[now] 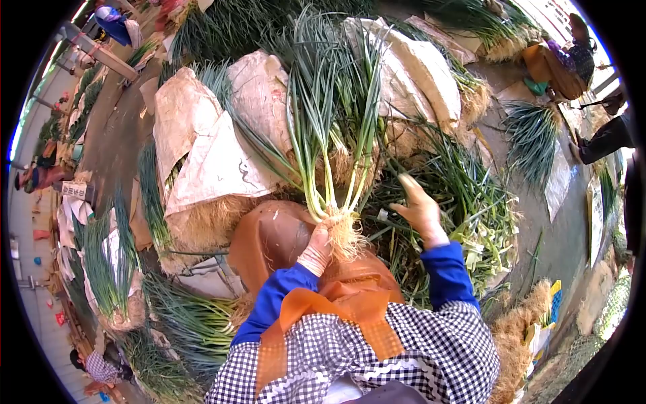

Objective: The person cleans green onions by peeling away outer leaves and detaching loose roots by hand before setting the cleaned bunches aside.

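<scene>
My left hand [317,252] is closed around a small bunch of green onions [323,185] near its root end. Pale hairy roots hang beside the fingers, and the long green leaves point away from me. To the right, my right hand [420,207] is held with its fingers apart and nothing in them. It hovers over a heap of loose green leaves and trimmings [464,182]. An orange-brown apron [269,232] covers my lap below the bunch.
White woven sacks [215,148] cover stacked onions with bushy roots ahead of me. Another onion pile [195,316] lies at my left. More roots [521,337] sit at lower right. A seated person [572,64] and another person's dark-trousered leg [605,138] are at right.
</scene>
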A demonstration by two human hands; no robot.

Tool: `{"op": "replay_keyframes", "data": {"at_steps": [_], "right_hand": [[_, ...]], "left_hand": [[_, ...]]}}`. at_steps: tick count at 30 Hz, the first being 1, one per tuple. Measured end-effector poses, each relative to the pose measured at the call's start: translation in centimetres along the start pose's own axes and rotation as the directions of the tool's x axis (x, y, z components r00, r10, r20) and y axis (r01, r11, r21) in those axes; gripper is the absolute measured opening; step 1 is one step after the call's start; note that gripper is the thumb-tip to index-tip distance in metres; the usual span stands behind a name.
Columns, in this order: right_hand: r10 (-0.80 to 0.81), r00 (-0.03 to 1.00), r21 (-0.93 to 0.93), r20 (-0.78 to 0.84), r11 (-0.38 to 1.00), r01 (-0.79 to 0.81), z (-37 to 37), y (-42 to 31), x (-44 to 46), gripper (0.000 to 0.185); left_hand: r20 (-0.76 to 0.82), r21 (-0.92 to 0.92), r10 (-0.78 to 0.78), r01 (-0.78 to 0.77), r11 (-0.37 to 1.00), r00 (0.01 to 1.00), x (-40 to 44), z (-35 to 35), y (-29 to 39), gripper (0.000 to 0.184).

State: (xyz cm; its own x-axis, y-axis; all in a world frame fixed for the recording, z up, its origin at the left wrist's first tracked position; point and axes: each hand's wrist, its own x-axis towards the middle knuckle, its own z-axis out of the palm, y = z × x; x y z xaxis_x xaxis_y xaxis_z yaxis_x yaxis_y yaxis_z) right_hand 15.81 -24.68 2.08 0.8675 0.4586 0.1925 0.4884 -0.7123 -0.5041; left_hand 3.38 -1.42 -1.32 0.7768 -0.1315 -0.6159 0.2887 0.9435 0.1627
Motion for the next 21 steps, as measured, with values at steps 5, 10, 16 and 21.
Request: {"op": "replay_keyframes", "data": {"at_steps": [5, 10, 16, 21], "right_hand": [[-0.178, 0.945, -0.337, 0.276, 0.903, 0.268, 7.6, -3.3, 8.4, 0.047], [0.362, 0.903, -0.417, 0.233, 0.876, -0.244, 4.7, 8.4, 10.7, 0.017], [0.136, 0.985, 0.491, -0.106, 0.868, -0.067, 4.7, 3.0, 9.9, 0.067], [-0.266, 0.696, 0.721, 0.667, 0.467, -0.512, 9.3, -6.4, 10.7, 0.078]], "left_hand": [[0.109, 0.203, 0.045, -0.066, 0.977, 0.993, -4.6, 0.9, 3.2, 0.026], [0.104, 0.052, -0.096, 0.091, 0.995, 0.99, -16.2, 5.3, 8.6, 0.035], [0.135, 0.164, 0.022, -0.045, 0.986, 0.991, -18.7, 2.5, 10.2, 0.04], [-0.14, 0.324, 0.14, -0.089, 0.942, 0.98, -19.0, 2.8, 9.6, 0.033]]}}
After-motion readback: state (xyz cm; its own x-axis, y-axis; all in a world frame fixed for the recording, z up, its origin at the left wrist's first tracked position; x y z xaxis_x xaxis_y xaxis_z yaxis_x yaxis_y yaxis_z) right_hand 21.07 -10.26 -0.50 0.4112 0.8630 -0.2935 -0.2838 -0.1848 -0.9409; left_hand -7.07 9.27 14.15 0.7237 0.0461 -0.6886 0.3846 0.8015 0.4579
